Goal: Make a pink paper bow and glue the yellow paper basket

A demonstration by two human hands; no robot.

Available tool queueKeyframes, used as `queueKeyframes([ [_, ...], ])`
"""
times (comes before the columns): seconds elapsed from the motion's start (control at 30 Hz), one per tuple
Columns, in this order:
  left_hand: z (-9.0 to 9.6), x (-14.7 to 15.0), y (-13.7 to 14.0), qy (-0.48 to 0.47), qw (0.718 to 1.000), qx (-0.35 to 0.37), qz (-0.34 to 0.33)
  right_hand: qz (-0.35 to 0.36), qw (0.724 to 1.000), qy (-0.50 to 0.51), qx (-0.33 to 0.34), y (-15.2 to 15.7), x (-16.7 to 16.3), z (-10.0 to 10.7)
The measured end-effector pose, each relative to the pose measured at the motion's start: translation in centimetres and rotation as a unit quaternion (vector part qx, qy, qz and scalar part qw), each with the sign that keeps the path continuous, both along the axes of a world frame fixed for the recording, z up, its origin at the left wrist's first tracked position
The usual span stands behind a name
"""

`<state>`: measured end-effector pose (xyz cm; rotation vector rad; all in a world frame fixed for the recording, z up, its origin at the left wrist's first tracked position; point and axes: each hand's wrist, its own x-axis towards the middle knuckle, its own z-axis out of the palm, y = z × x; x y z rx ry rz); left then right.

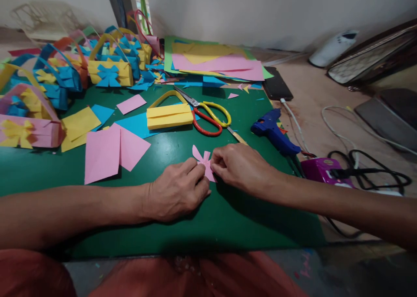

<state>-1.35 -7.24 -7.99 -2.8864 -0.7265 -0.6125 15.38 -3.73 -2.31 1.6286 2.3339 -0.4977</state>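
A small pink paper bow (206, 159) with cut petal-like ends lies on the green table top, between my two hands. My left hand (179, 188) rests on the table with curled fingers, pinching the bow's left side. From the right, my right hand (239, 164) pinches the bow's other edge with thumb and forefinger. Beyond them sits a yellow paper bag (170, 116) with a folded handle. Scissors (208, 117) with one red and one yellow handle lie partly open beside it. Pink paper pieces (102, 153) lie left of my left hand.
Several finished paper bags (110, 73) crowd the back left. Stacked coloured sheets (218, 64) lie at the back, near a dark phone (277, 83). On the right are a blue glue gun (275, 132), a purple box (325, 171) and loose cables (381, 171).
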Motion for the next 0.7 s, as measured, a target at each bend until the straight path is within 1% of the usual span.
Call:
queueKeyframes([
  [0.13, 0.03, 0.05, -0.01, -0.012, 1.000, 0.001, 0.001, 0.003, 1.000, 0.005, 0.015, -0.20, 0.02, -0.01],
  [0.3, 0.05, 0.09, 0.02, -0.015, 1.000, 0.006, 0.003, 0.009, 0.998, 0.056, 0.004, -0.15, 0.23, -0.23],
  [0.43, 0.08, 0.08, 0.06, -0.014, 1.000, 0.004, 0.002, 0.009, 0.997, 0.074, 0.001, -0.09, 0.26, -0.37],
  [0.57, 0.12, 0.06, 0.08, -0.018, 1.000, 0.000, 0.001, 0.007, 0.997, 0.072, -0.002, -0.13, 0.27, -0.41],
  [0.7, 0.12, 0.06, 0.10, -0.016, 1.000, 0.001, -0.001, 0.022, 0.999, 0.030, 0.010, -0.30, 0.12, -0.20],
])
